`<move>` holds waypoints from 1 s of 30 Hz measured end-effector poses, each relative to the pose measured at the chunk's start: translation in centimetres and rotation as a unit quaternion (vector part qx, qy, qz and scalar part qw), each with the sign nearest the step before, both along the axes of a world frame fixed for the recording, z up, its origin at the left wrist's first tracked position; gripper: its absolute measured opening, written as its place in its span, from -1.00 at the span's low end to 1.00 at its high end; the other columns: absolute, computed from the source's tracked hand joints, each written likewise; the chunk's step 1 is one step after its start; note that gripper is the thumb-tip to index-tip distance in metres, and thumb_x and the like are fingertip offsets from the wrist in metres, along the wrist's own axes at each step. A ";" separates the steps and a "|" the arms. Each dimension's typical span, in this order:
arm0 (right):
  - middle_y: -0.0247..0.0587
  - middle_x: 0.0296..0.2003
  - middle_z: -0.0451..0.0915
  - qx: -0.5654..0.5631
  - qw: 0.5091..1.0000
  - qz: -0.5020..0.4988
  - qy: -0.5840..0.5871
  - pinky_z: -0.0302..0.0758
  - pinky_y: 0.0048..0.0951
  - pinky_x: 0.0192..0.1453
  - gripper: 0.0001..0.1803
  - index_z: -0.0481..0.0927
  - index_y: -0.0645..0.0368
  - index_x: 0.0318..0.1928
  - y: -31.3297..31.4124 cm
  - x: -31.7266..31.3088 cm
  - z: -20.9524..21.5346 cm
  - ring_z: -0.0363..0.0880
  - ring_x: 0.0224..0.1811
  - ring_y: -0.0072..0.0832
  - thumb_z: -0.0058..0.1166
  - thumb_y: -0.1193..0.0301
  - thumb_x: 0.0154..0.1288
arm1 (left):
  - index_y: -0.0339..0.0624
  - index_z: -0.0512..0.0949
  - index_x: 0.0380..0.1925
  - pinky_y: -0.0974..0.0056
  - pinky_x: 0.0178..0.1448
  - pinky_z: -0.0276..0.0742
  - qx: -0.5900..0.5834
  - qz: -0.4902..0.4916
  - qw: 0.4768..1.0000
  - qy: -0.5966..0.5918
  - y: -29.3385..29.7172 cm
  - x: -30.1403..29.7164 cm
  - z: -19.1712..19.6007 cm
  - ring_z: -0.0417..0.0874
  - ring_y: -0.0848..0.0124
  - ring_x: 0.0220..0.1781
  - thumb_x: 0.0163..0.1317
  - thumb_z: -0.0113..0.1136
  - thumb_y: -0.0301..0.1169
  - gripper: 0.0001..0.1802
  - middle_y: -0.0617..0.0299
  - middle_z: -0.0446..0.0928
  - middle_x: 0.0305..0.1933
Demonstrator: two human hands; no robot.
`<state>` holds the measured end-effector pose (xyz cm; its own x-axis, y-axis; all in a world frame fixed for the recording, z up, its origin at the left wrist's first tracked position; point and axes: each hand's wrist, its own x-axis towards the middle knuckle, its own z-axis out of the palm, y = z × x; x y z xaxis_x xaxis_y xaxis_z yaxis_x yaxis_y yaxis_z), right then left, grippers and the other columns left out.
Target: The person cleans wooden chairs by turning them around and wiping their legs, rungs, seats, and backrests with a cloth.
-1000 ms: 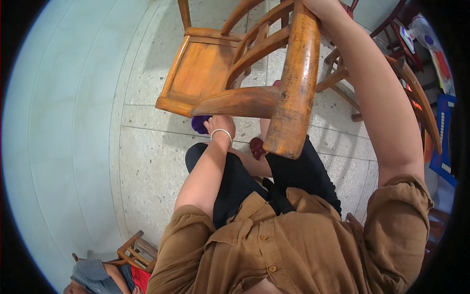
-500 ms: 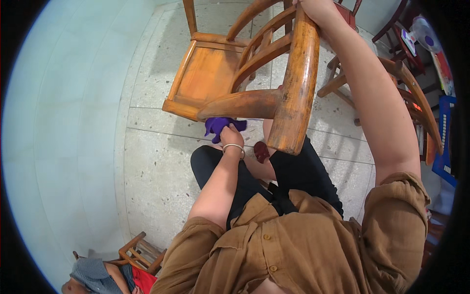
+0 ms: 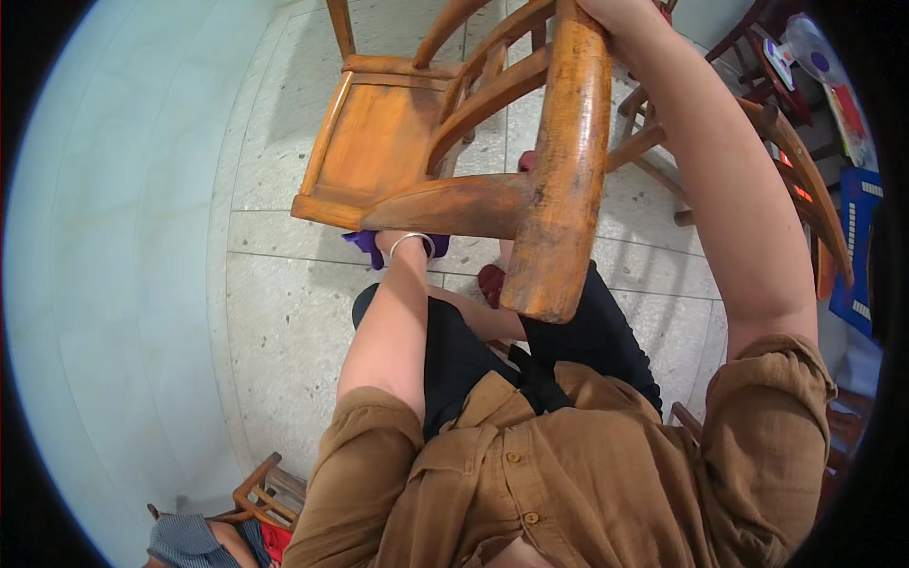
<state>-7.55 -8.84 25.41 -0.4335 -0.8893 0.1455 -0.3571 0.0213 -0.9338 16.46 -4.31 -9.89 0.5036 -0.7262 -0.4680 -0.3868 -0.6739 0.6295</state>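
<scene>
A wooden chair point(image 3: 379, 133) with a curved slatted back is tilted in front of me, its thick top rail toward me. My right hand point(image 3: 632, 21) grips the far end of that rail, and some of its fingers run out of the picture. Below the seat's near corner, my left hand point(image 3: 390, 240) reaches under the chair with a purple cloth point(image 3: 363, 248) in it. The chair hides the left fingertips. Purple shows on both sides of this hand, and a pale bangle sits on the wrist.
More wooden chairs point(image 3: 810, 180) stand to the right, near a blue plastic item point(image 3: 860, 237) and a fan point(image 3: 816, 59). A pale wall point(image 3: 123, 237) runs along the left. At lower left, a person in a striped top point(image 3: 185, 540) is beside another chair point(image 3: 260, 488).
My left hand has moved forward and left with the purple cloth, going farther under the chair. The chair appears slightly left in view, still held by my right hand.
</scene>
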 end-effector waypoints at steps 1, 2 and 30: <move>-0.16 0.02 0.30 -0.004 1.000 -0.003 -0.009 0.43 -0.33 0.06 -0.76 0.54 0.34 -0.13 -0.3 0.0 -0.4 0.41 -0.02 -0.31 -0.06 0.47 0.23 | -0.65 0.44 -0.13 0.09 0.21 0.32 -0.003 0.016 1.000 0.019 0.3 0.1 -0.1 0.51 -0.06 0.00 0.11 0.27 -0.08 -0.32 -0.37 0.44 0.02; -0.16 0.02 0.30 -0.002 1.000 -0.003 -0.010 0.43 -0.33 0.06 -0.76 0.54 0.34 -0.13 -0.7 -0.2 -0.9 0.41 -0.02 -0.31 -0.06 0.47 0.23 | -0.65 0.44 -0.13 0.10 0.21 0.32 -0.005 0.032 0.999 0.038 0.6 0.3 -0.1 0.51 -0.05 0.01 0.11 0.27 -0.08 -0.32 -0.36 0.44 0.02; 0.13 0.36 0.02 -0.008 0.995 -0.061 0.085 0.10 -0.29 0.40 -0.71 0.60 0.21 -0.12 -2.4 -2.3 -3.4 0.09 0.38 -0.11 0.08 0.41 0.12 | -0.64 0.48 -0.23 0.04 -0.07 0.48 -0.020 0.116 0.990 0.077 -1.2 0.4 1.4 0.59 -0.09 -0.12 0.29 -0.04 -0.12 -0.42 -0.33 0.53 -0.15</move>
<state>-9.82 -11.27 21.98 -0.5060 -0.8288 0.2388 -0.5052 0.0604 -0.8609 16.83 -5.48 -8.54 0.5849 -0.6180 -0.5253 -0.1217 -0.7072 0.6965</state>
